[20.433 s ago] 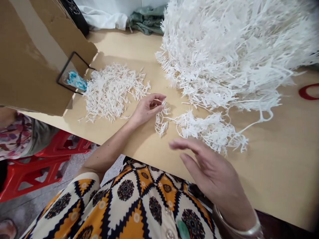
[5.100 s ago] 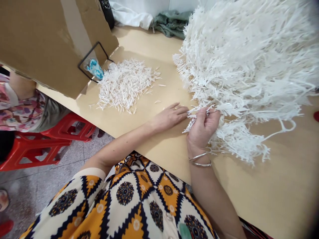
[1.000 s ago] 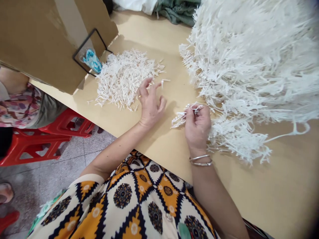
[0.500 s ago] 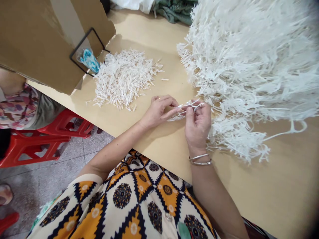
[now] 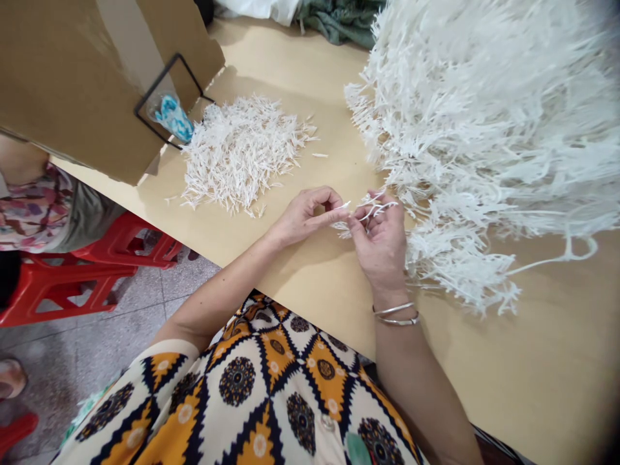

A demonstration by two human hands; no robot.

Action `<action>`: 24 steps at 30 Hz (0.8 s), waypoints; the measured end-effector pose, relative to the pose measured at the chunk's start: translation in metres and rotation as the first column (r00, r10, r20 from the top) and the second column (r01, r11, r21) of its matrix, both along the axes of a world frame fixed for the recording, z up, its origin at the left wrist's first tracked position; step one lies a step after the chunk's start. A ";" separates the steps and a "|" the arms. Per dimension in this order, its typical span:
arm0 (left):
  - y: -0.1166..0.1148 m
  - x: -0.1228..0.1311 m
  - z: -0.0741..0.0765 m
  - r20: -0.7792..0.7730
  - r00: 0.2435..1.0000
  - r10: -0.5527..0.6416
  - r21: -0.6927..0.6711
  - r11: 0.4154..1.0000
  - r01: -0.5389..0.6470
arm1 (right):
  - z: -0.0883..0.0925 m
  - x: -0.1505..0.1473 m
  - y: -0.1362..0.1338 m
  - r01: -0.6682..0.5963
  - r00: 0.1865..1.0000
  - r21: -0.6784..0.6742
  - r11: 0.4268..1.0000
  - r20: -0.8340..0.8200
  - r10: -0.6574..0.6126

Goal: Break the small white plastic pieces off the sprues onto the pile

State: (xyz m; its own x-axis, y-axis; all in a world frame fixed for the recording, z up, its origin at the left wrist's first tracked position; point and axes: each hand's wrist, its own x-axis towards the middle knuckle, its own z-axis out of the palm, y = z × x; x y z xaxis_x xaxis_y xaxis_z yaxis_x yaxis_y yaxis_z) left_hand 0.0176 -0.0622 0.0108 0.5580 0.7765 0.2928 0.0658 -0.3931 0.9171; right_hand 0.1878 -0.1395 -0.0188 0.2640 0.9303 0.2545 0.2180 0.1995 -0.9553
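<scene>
A: Quick, hands first. What's gripped?
B: On my head feed, the left hand [image 5: 310, 216] has thumb and forefinger pinched together on a white strand [image 5: 345, 205]. The right hand [image 5: 382, 248] has its fingers curled around a small white tangle [image 5: 375, 206].
A: Hands apart?
B: No, I see the fingertips meeting, just above the table [image 5: 484, 368]. The strand is right there, beside the tangle.
A: Next, around them?
B: Big white heap [image 5: 484, 123] beyond and to the right, with a looser clump [image 5: 465, 271] at its near edge, just beside the right hand. Smaller pile of short white pieces [image 5: 242, 155] up and left, one loose sliver [image 5: 320, 155] off its right side.
A: Further out?
B: Left of that pile I get a black wire frame [image 5: 157, 82] against a cardboard box [image 5: 82, 77], blue-and-white item [image 5: 173, 118] in clear plastic within. Green cloth [image 5: 341, 22] and white cloth [image 5: 261, 9] at the back. Red stools [image 5: 68, 284] lower left, another person's patterned garment [image 5: 31, 213] above them.
</scene>
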 end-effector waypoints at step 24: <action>-0.002 0.000 -0.011 -0.148 0.831 0.536 0.520 0.757 -0.396 | -0.008 0.009 0.007 0.098 0.992 -0.002 0.995 -0.086 -0.098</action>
